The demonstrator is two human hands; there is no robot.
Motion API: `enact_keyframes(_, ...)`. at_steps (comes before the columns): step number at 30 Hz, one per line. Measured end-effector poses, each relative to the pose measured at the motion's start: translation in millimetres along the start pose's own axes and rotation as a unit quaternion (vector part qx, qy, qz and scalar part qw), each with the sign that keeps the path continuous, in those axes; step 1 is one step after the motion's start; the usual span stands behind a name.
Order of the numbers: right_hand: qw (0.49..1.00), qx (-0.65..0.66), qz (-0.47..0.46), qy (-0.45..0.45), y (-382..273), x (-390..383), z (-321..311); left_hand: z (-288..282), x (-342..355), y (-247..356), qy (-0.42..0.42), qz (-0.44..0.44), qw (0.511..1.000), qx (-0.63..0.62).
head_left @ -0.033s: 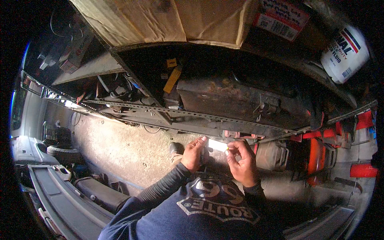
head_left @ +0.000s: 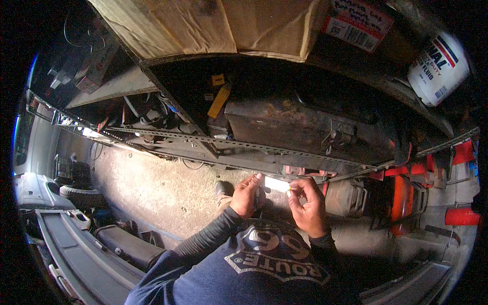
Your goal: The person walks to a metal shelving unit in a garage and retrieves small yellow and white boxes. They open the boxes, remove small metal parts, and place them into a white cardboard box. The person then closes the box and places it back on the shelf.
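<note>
A small white flat piece (head_left: pixel 275 184) lies between my hands, bright in the light below the shelf's front rail. My left hand (head_left: pixel 247 193) has its fingers closed on the left end of this piece. My right hand (head_left: pixel 306 203) pinches the right end, where a small yellow bit (head_left: pixel 290 189) shows at the fingertips. Above them on the shelf sit a dark, rusty metal box (head_left: pixel 305 124) and a yellow strip (head_left: pixel 219 101).
Perforated rack rails (head_left: pixel 251 149) cross above my hands. Higher are cardboard (head_left: pixel 198 28) and a white bottle (head_left: pixel 437 68). Below, a concrete floor (head_left: pixel 147 188) has my shoe (head_left: pixel 222 189) on it. Grey panels (head_left: pixel 71 239), a tyre (head_left: pixel 80 194) and red equipment (head_left: pixel 399 198) stand around.
</note>
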State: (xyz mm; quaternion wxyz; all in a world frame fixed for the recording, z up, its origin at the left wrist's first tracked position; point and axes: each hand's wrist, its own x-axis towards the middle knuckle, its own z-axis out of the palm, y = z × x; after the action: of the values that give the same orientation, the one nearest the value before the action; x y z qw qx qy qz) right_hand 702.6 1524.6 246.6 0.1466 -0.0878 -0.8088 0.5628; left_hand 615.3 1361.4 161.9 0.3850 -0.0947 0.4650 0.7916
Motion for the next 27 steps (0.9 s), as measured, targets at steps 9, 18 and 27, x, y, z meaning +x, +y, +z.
enact_keyframes(9, 0.999, 0.016, 0.025, 0.016, 5, 2, 6, 0, 3, 6, 0.007, 0.043, 0.999, 0.009)
enact_keyframes(18, 0.999, 0.012, 0.036, -0.001, 12, 2, 17, 0, -7, 11, 0.048, 0.142, 0.98, 0.13)
enact_keyframes(27, 0.984, -0.112, -0.136, -0.038, -4, 10, 23, -23, -7, 24, 0.029, 0.032, 0.999, 0.027)
